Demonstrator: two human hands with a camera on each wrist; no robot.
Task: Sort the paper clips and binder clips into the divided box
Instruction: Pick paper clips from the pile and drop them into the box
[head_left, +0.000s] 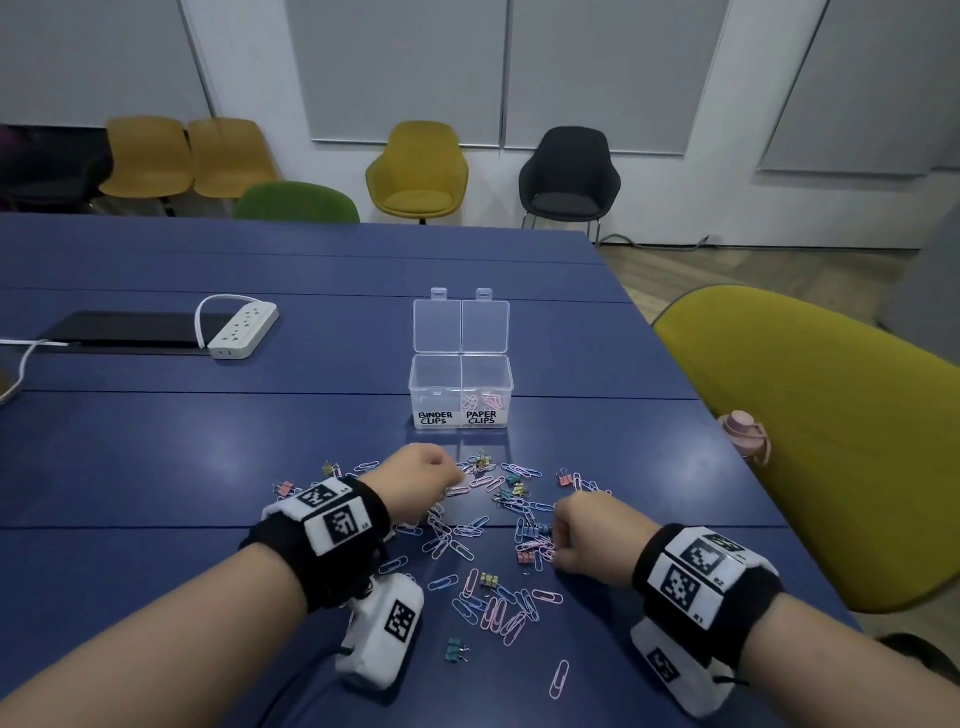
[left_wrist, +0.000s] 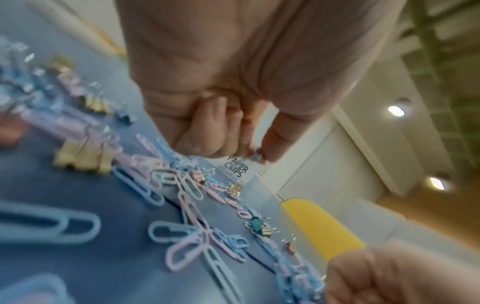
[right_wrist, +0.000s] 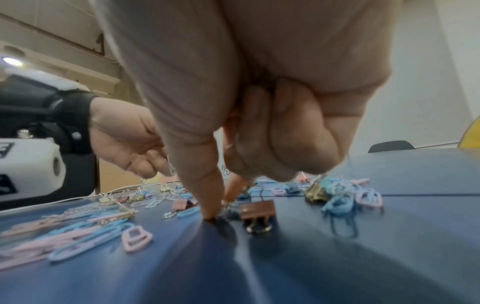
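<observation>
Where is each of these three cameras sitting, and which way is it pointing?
Head: worn on the head, looks forward and down at the table, the divided box and both forearms.
Left wrist: under the left hand, looks along its curled fingers toward the box's PAPER CLIPS label.
Right wrist: low under the right hand, its fingertips among the clips beside a brown binder clip.
Shared: each wrist view catches the other hand and the scattered clips.
</observation>
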